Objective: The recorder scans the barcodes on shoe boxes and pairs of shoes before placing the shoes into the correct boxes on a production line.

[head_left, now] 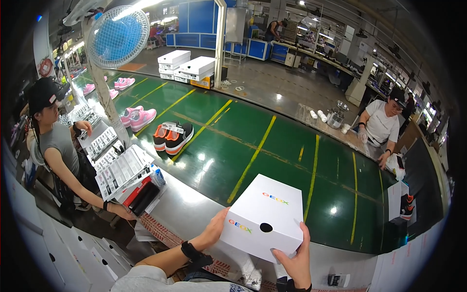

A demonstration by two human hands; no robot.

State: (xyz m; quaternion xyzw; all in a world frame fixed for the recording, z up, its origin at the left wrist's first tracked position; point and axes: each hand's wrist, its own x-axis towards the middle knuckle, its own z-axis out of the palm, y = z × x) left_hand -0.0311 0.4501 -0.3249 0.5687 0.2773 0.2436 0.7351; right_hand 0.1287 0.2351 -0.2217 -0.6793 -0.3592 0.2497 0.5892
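A closed white shoebox (266, 204) with coloured lettering and a dark round hole in its front side is held up before me, over the near edge of the green conveyor belt (204, 165). My left hand (212, 228) grips its left side, the fingers partly hidden behind the box. Around the right front corner closes my right hand (296, 260), thumb on the front side. On the belt, further left, sit a pair of black and orange sneakers (173, 137) with a label on top and a pair of pink sneakers (138, 118).
A metal ledge (194, 194) runs along the belt's near side. Label sheets (124, 168) lie at the left beside one person. Another person works across the belt at the right, near an open box (396, 199) with sneakers. Stacked shoeboxes (197, 67) stand beyond the belt.
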